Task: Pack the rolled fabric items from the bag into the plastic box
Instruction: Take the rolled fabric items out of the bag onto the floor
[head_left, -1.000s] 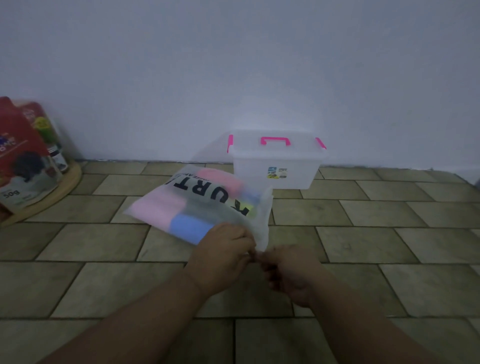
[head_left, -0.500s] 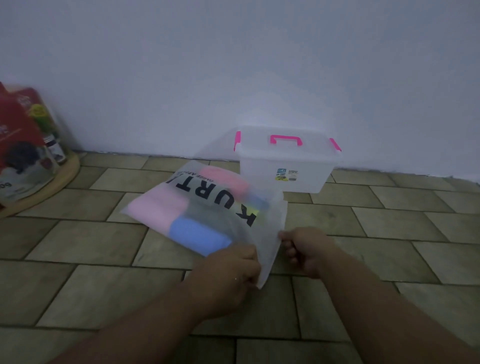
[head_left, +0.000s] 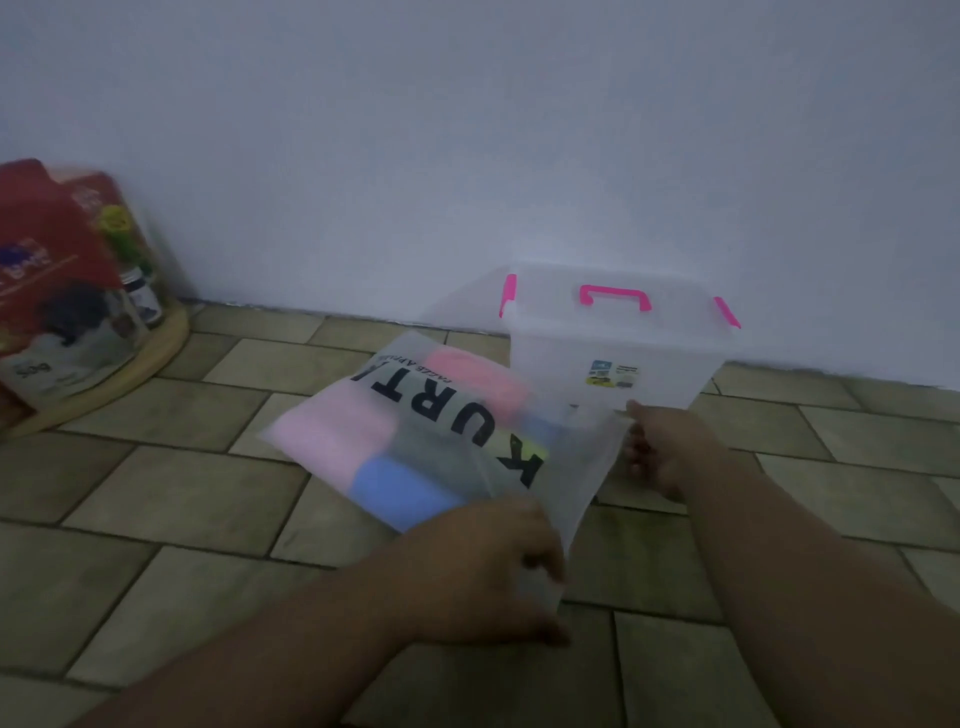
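Observation:
A frosted plastic bag (head_left: 566, 478) with black letters lies on the tiled floor. Rolled fabric items show through it: a pale pink one (head_left: 332, 436), a blue one (head_left: 395, 483), a darker pink one (head_left: 467, 379). My left hand (head_left: 488, 566) grips the bag's near corner. My right hand (head_left: 665, 447) pinches the far end of the same edge, stretching it between them. Behind the bag stands the clear plastic box (head_left: 613, 358), lid closed, with a pink handle and pink clips.
At the far left, red printed packages (head_left: 57, 291) and a small jar stand on a round wooden board (head_left: 156, 343). A plain wall rises directly behind the box. Tiled floor spreads to the right and in front.
My right hand has slid along the bag's edge, away from my left hand and toward the box. My left hand kept its hold on the near corner.

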